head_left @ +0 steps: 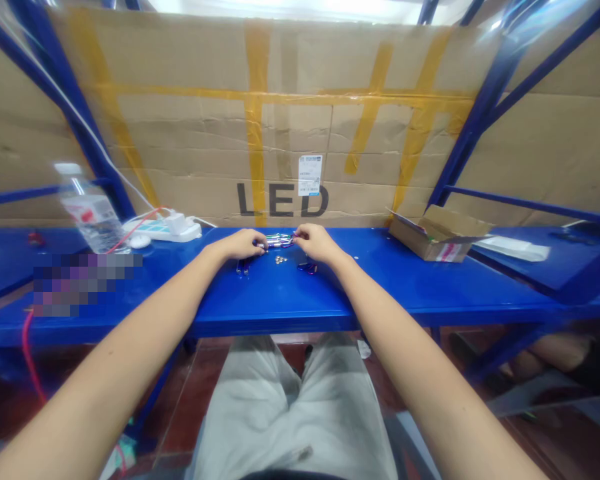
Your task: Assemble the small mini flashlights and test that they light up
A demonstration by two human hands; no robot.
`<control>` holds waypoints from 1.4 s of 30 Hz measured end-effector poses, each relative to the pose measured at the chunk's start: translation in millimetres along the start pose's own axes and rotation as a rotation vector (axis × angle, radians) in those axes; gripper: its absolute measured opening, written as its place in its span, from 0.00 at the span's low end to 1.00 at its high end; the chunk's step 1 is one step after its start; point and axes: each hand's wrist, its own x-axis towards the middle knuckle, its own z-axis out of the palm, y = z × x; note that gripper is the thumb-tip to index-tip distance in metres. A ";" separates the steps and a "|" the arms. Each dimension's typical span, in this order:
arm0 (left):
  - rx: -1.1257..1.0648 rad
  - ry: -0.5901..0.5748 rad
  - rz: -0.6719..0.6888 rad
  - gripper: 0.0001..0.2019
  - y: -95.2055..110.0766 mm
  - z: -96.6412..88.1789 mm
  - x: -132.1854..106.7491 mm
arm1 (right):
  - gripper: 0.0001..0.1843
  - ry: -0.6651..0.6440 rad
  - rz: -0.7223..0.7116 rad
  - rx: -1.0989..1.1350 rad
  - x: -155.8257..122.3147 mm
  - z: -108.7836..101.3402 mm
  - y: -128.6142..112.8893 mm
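A row of slim, shiny metal pieces (279, 241), silver with coloured glints, lies on the blue table between my hands. My left hand (244, 244) is at its left end, fingers curled and closed, with the fingertips low over the tabletop. At the right end, my right hand (316, 243) pinches the pieces between thumb and fingers. Several small gold-coloured bits (281, 260) lie in front of the row. Dark, narrow pieces (243, 268) are below my left hand, and a dark, glossy looped piece (307, 268) is by my right hand. Their exact kind is too small to tell.
An open cardboard box (437, 237) stands on the right beside white sheets (515, 249). To the left are a water bottle (93, 213) and a power strip (167, 228) with cords. A large cardboard panel (205, 147) rises behind the blue table (280, 300). Someone's legs show at lower right.
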 end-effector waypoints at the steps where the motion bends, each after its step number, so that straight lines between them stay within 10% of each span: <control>1: -0.016 -0.001 0.005 0.11 0.0 1.4 0.7 | 0.05 -0.001 -0.002 0.003 -0.1 -0.1 -0.1; 42: -0.173 0.032 0.020 0.12 2.3 22.3 18.6 | 0.04 -0.094 0.013 -0.083 -3.5 -4.2 -7.6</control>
